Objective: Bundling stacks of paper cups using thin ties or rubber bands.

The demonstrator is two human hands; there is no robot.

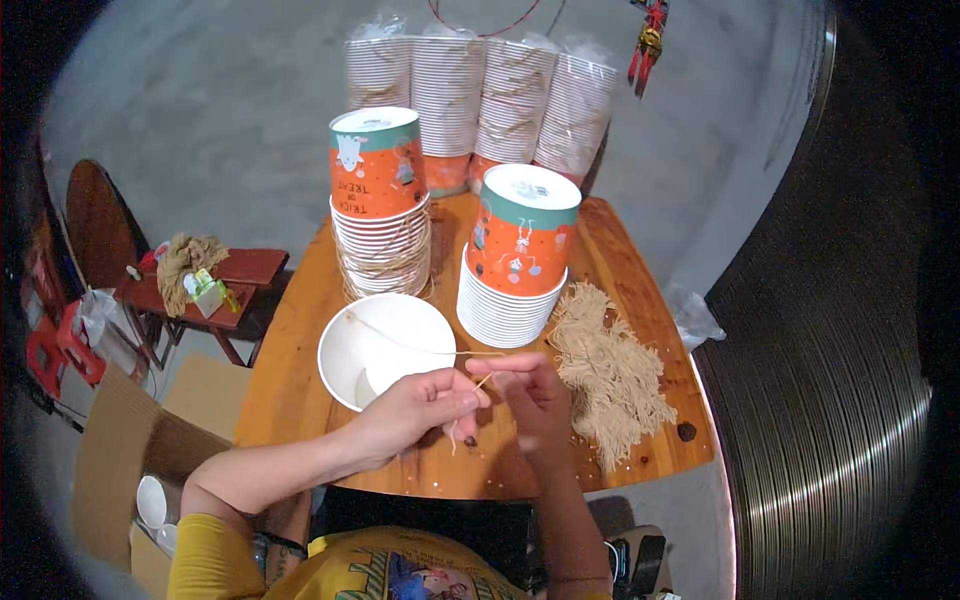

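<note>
In front of me a white-lined paper bucket faces up with its open mouth. A thin tan string runs from the far left of its inner wall to my fingers, and a loose end hangs below them. My left hand pinches the string between thumb and forefinger, its wrist close to the bucket's near rim. Just beside it, my right hand is closed on the string too, with its forefinger pointing left. Right of my hands lies a heap of cut tan strings.
Two upturned stacks of orange and green paper buckets, one wrapped with strings and another, stand behind on the wooden table. Several tall wrapped stacks line its far edge. At left are a cardboard box and a red bench.
</note>
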